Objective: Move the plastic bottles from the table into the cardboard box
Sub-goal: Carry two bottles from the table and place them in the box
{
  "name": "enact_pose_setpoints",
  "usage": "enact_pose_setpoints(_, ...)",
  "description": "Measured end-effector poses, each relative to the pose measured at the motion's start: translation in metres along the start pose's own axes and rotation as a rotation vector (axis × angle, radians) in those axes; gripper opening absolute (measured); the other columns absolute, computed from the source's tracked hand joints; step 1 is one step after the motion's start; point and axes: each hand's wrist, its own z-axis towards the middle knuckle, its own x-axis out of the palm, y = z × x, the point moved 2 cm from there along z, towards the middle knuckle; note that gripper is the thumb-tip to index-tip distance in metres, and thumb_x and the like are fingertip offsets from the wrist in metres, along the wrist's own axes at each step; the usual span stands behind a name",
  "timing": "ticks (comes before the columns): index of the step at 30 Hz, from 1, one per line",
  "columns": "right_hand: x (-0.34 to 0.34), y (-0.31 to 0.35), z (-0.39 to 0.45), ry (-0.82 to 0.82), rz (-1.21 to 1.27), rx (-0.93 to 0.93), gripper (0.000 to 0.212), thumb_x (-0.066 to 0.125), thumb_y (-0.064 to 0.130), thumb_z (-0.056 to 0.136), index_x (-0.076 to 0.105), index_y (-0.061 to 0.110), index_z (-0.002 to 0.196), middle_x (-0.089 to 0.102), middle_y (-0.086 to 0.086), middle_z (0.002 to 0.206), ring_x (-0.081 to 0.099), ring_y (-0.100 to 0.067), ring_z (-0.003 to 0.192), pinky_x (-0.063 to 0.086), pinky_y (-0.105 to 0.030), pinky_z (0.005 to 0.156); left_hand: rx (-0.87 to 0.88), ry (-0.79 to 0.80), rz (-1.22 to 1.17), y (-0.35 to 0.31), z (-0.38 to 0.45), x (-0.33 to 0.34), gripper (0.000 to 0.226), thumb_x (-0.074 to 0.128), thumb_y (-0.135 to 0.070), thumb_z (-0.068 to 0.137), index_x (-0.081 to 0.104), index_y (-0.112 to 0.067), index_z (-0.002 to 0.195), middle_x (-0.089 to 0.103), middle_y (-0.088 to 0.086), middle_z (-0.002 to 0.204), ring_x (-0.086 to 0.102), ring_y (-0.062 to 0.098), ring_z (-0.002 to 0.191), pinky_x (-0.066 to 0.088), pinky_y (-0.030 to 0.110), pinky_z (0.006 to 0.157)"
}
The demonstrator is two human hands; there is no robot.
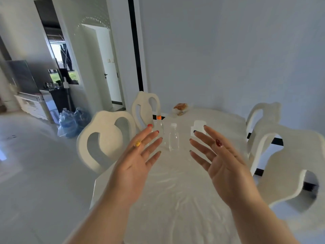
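Two clear plastic bottles stand upright on the white table [175, 191]. The bottle with a white cap [173, 138] is in the middle. The bottle with an orange cap [159, 127] stands just left of it, partly behind my fingers. My left hand [139, 161] hovers above the table with its fingers spread, palm turned inward, holding nothing. My right hand [219, 159] mirrors it on the other side, also empty. Both bottles sit beyond and between the two hands. No cardboard box is in view.
White chairs flank the table: two on the left [105, 138], two on the right [290, 164]. A white box-like object [198, 127] and some food [180, 107] lie at the table's far end. Large blue water jugs [70, 122] sit on the floor to the left.
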Motion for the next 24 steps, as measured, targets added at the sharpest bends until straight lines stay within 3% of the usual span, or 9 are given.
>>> enact_pose_setpoints(6,0.02,-0.035,0.048,-0.051,-0.075,0.041,0.046,0.053,0.021,0.09,0.058,0.016,0.135,0.062,-0.011,0.136,0.059,-0.033,0.125,0.043,-0.055,0.103,-0.05,0.02,0.023,0.003,0.048,-0.056,0.052,0.054,-0.045,0.091,0.058,-0.03,0.141,0.053,-0.002,0.152,0.052,0.021,0.138,0.037,0.049,0.11)
enact_pose_setpoints(10,0.029,-0.059,0.085,-0.112,-0.12,0.061,0.059,0.067,0.033,0.077,0.06,0.017,0.133,0.064,-0.01,0.135,0.061,-0.032,0.123,0.044,-0.054,0.102,-0.068,0.04,0.037,0.014,0.086,-0.093,0.051,0.054,-0.045,0.091,0.058,-0.032,0.14,0.053,-0.004,0.152,0.053,0.019,0.138,0.038,0.048,0.107)
enact_pose_setpoints(15,0.031,-0.1,0.131,-0.221,-0.244,0.073,0.047,0.061,0.025,0.085,0.061,0.018,0.132,0.066,-0.004,0.132,0.063,-0.027,0.12,0.047,-0.049,0.1,-0.097,0.046,0.101,0.043,0.14,-0.142,0.047,0.06,-0.045,0.087,0.063,-0.037,0.132,0.059,-0.011,0.146,0.056,0.015,0.134,0.04,0.046,0.106)
enact_pose_setpoints(19,0.029,-0.142,0.169,-0.34,-0.374,0.06,0.034,0.057,0.014,0.094,0.065,0.027,0.125,0.067,0.002,0.13,0.064,-0.022,0.119,0.047,-0.045,0.101,-0.097,0.08,0.322,0.072,0.195,-0.186,0.044,0.064,-0.045,0.079,0.063,-0.052,0.123,0.063,-0.027,0.133,0.057,-0.001,0.127,0.043,0.034,0.101)
enact_pose_setpoints(24,0.026,-0.187,0.218,-0.44,-0.539,0.076,0.042,0.06,0.005,0.095,0.071,0.044,0.109,0.066,0.007,0.129,0.063,-0.017,0.118,0.045,-0.043,0.105,-0.069,0.088,0.635,0.105,0.26,-0.231,0.049,0.065,-0.039,0.077,0.054,-0.06,0.12,0.056,-0.025,0.133,0.055,-0.009,0.121,0.041,0.021,0.095)
